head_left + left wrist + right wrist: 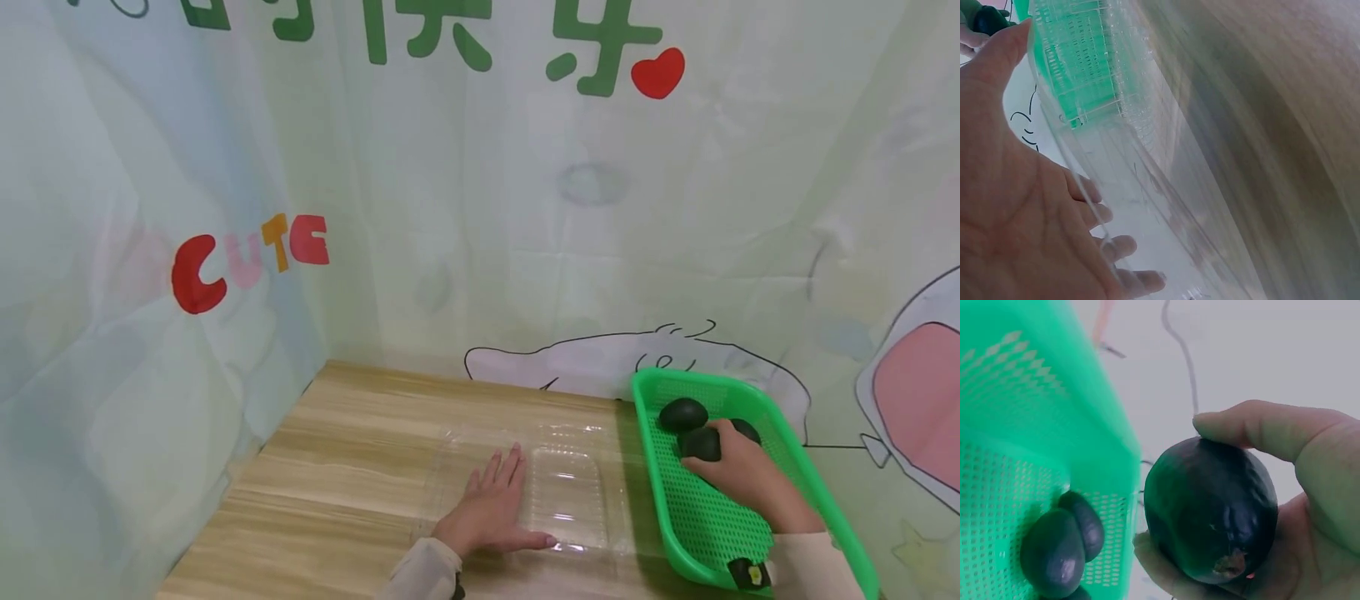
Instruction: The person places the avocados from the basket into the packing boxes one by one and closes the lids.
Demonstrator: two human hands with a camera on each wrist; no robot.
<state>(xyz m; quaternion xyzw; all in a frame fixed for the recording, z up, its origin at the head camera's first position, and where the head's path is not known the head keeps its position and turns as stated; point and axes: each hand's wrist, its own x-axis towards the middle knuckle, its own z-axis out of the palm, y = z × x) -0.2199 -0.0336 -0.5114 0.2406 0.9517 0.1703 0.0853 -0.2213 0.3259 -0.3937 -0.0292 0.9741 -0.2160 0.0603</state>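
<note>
My right hand (738, 471) grips a dark, near-black avocado (1210, 509) over the green mesh basket (708, 525), thumb on one side and fingers curled round the other. More avocados lie at the far end of the basket; one avocado (683, 414) sits just beyond the held one. On the table, a clear plastic clamshell box (570, 492) lies spread out to the left of the basket. My left hand (487, 512) rests flat on it, fingers straight and thumb spread towards the near edge. In the left wrist view, the box's thin rim (1072, 147) runs along the palm and fingers.
The wood-grain table (337, 483) extends left of the box. A printed cloth backdrop (525, 250) hangs close behind the table's back edge and along its left side. The basket's raised green rim stands right beside the box.
</note>
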